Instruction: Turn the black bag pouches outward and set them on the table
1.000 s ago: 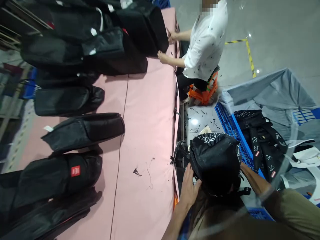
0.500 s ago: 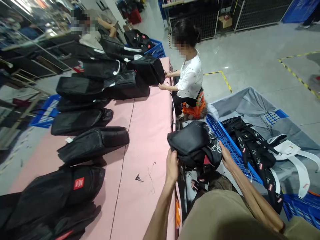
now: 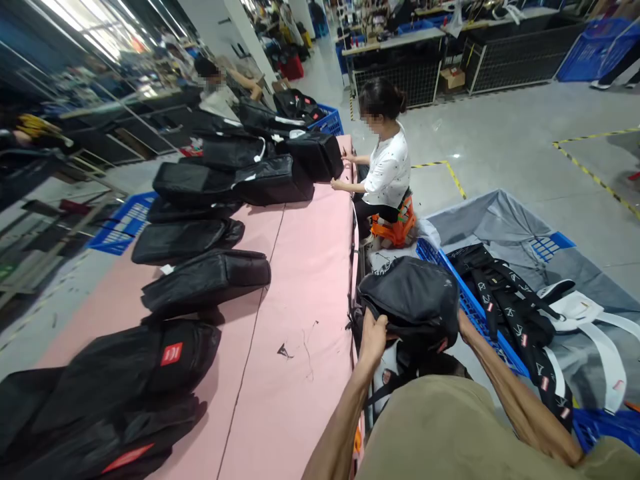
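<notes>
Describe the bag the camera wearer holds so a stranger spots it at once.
Find the pink-covered table. Past its right edge, beside the blue crate, is a rounded black bag. Unlike the black bags on the table, it is held between the wearer's left hand and right hand.

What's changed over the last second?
The black bag has turned: white print that, half a second ago, faced right no longer shows there. The left hand, spread beside it at first, now grips its near edge. The right hand stays at its right side; the black bags on the pink table look unmoved.
</notes>
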Tool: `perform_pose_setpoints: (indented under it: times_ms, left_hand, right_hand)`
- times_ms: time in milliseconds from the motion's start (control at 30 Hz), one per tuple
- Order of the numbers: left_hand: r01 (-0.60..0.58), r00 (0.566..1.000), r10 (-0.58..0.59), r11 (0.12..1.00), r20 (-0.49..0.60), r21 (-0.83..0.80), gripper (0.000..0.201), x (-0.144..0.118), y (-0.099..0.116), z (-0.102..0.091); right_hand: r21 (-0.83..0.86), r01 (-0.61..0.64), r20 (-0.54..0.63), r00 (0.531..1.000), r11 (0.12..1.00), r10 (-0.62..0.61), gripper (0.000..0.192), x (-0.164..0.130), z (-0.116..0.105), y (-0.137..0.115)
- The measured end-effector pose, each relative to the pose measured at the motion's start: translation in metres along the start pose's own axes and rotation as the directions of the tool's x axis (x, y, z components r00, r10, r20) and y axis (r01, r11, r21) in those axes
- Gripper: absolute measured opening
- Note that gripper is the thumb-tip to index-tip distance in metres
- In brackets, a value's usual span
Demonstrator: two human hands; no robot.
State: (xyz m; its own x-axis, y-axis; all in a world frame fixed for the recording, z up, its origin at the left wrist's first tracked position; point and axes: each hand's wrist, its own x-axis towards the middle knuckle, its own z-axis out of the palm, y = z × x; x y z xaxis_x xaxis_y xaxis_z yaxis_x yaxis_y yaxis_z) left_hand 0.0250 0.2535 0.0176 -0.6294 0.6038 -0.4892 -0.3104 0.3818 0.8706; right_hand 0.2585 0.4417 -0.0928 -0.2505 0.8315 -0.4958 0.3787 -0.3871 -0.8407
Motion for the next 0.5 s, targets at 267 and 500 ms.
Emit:
perform_pose_setpoints:
  times_ms: [267,500]
  left_hand:
    - [-0.158,0.987,0.132,0.914,0.095,0.373,0.059,-0.043,-0.082,0.018]
    - [-0.125,0.992,0.127,0.955,0.013,0.27,0.096,-0.015,-0.095,0.004]
  right_hand:
    - [0.059,0.035,0.279,0.959,0.998,-0.05,0.064,-0.025,-0.015,-0.03]
    - [-0.596,0.238,0.195,0.969,0.767,-0.149,0.052,-0.056,0.044,-0.032]
